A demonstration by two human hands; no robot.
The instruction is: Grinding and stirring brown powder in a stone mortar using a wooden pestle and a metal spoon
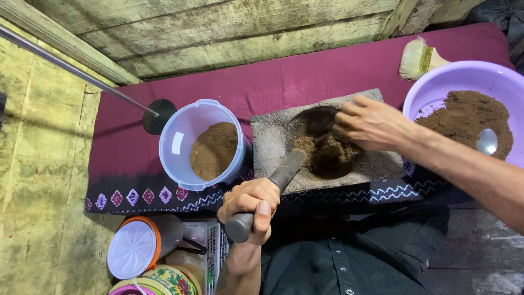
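Stone mortar (273,139), frame centre: left hand (252,206) clenched around pestle (273,188), long axis slanting up-right from lower centre into the bowl, where right hand (371,123), fingers loosely curled, touches brown powder (322,150).

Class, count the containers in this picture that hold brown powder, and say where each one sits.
3: the clear tub on the left, the stone mortar in the middle, and the purple basin on the right. The jars at the bottom left are closed, contents unseen.

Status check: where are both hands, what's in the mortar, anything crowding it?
Left hand gripping stone pestle. Right hand fingers in brown powder inside stone mortar. Powder tub left, purple basin right, both close alongside.
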